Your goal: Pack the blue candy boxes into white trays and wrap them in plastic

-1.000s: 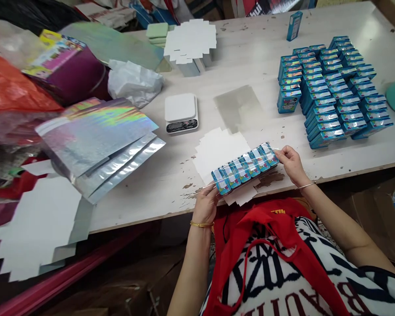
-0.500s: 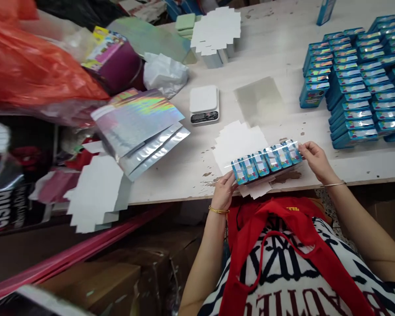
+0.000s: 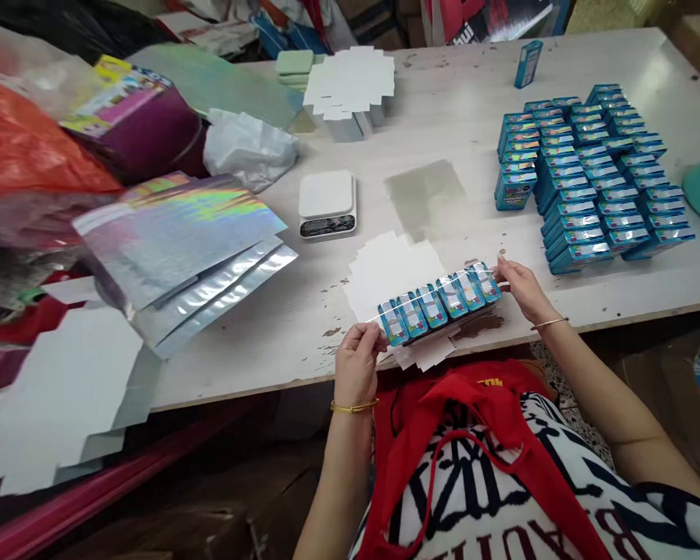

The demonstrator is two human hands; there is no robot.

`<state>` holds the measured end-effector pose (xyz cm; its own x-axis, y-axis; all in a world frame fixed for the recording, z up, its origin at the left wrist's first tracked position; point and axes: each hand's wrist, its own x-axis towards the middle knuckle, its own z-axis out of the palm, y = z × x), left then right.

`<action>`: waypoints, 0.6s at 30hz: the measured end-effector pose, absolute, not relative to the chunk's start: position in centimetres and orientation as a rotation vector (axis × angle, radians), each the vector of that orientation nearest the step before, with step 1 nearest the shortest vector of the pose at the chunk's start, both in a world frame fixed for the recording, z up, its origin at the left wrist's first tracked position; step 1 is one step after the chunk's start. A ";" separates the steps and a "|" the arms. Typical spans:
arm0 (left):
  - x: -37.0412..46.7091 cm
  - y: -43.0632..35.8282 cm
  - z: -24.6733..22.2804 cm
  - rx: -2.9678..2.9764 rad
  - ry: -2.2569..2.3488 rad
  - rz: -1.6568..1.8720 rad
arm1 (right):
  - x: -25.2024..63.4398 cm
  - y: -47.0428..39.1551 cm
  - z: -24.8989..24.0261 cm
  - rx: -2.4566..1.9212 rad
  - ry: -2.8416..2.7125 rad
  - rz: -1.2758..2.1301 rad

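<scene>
A row of several small blue boxes (image 3: 432, 305) stands near the table's front edge, on flat white card cutouts (image 3: 379, 268). Clear plastic film (image 3: 411, 297) stretches over their tops, its edge showing as a shiny line. My left hand (image 3: 358, 354) is closed in a pinch on the film's left end, just beside the leftmost box. At the other end, my right hand (image 3: 519, 284) pinches the film close to the rightmost box. How far the film wraps around the boxes is hard to see.
Rows of blue boxes (image 3: 595, 183) stand at the right, one lone box (image 3: 528, 64) farther back. A white scale (image 3: 327, 204) and a translucent sheet (image 3: 425, 198) lie mid-table. Silvery pouches (image 3: 187, 249) and white card stacks (image 3: 70, 389) crowd the left; another card stack (image 3: 350, 82) sits behind.
My left hand has moved from the row's left end slightly outward and now pinches the film's end. The view has shifted right, showing more of the table's right side.
</scene>
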<state>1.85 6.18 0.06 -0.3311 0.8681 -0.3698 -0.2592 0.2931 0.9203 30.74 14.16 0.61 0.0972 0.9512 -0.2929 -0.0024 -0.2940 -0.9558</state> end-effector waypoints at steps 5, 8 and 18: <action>2.2 6.5 0.4 0.523 1.466 1.302 | 30.6 14.6 0.7 -1.477 -1.031 1.366; 2.4 6.5 0.2 0.440 1.479 1.344 | 30.2 14.7 0.2 -1.427 -1.029 1.377; 3.3 6.7 1.4 0.369 1.419 1.246 | 29.8 14.3 0.7 -1.374 -0.864 1.506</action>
